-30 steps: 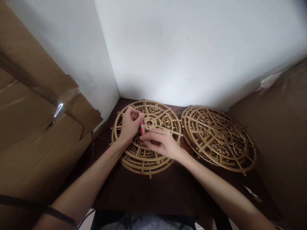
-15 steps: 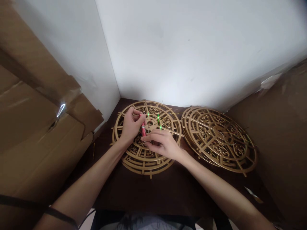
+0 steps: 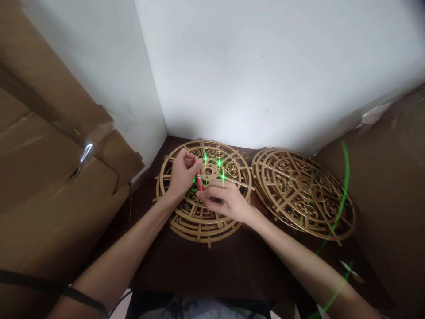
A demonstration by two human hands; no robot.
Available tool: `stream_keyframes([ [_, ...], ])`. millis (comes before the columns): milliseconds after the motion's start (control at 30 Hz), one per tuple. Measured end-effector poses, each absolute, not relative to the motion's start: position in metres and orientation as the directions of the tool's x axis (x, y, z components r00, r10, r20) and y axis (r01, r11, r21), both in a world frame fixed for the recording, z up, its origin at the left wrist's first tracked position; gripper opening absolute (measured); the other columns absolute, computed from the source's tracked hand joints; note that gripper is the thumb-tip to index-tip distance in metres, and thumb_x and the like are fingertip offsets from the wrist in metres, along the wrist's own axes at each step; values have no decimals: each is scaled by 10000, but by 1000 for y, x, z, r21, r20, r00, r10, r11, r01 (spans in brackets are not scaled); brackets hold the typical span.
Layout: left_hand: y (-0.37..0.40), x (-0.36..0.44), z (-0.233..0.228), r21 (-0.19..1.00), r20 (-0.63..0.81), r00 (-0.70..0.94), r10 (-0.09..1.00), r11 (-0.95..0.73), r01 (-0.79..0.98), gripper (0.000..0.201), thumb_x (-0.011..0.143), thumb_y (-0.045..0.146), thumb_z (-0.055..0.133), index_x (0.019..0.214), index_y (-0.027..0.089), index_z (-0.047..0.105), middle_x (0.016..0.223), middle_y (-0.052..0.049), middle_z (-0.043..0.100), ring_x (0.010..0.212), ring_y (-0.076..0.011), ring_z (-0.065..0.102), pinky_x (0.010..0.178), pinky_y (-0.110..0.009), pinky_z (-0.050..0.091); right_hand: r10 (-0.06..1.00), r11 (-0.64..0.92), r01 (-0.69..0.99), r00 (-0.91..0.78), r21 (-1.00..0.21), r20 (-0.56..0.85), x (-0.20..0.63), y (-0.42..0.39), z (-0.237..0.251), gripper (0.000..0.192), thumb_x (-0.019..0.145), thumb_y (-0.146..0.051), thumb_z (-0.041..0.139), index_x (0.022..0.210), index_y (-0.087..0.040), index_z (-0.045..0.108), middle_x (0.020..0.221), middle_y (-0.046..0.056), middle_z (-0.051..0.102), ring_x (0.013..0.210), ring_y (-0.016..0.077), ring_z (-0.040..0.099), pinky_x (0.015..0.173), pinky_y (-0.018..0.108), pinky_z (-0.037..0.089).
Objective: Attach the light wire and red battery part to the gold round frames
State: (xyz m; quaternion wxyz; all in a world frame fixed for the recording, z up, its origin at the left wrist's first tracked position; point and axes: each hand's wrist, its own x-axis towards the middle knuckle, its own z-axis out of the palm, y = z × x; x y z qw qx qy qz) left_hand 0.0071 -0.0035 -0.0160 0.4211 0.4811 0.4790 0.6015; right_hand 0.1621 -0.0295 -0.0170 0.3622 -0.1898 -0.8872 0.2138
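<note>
Pinched between both hands is a slim red battery [image 3: 199, 180] with a pale band around its middle; it may be two batteries end to end. My left hand [image 3: 182, 173] closes thumb and fingers on its far end. My right hand [image 3: 226, 199] grips the near end. Beneath them lies a stack of round gold openwork panels [image 3: 199, 232] with scrollwork. Green lights [image 3: 219, 164] shine brightly around the hub of the top panel. Thin wires [image 3: 239, 155] stick out at its back right.
A second stack of gold panels [image 3: 308, 177] leans at the right. A small knife-like tool [image 3: 352, 271] lies on the dark table [image 3: 226, 270] at the front right. Cardboard [image 3: 66, 195] stands at the left and right, with a white wall [image 3: 265, 75] behind.
The green lights have grown much brighter, and green glare streaks now cross the right side. Both hands keep their hold on the battery, almost in the same place.
</note>
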Motion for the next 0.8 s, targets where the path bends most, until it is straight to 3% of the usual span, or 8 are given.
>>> stream_keyframes([
  [333,-6,8,-12,986,144,-177,974,-157,-62,253,718,242,644,749,189,398,498,60,548,395,-74,488,412,-170,389,499,834,187,-657,-519,565,162,-31,-17,140,884,-186,509,935,-184,639,775,24,613,680,122,544,620,244,463],
  [800,-7,6,-15,983,166,-144,975,-175,-52,253,751,271,632,745,190,392,528,52,556,451,-84,524,460,-178,404,466,860,190,-671,-474,577,159,-33,-13,121,852,-109,507,867,-159,616,705,19,578,652,124,492,603,231,423],
])
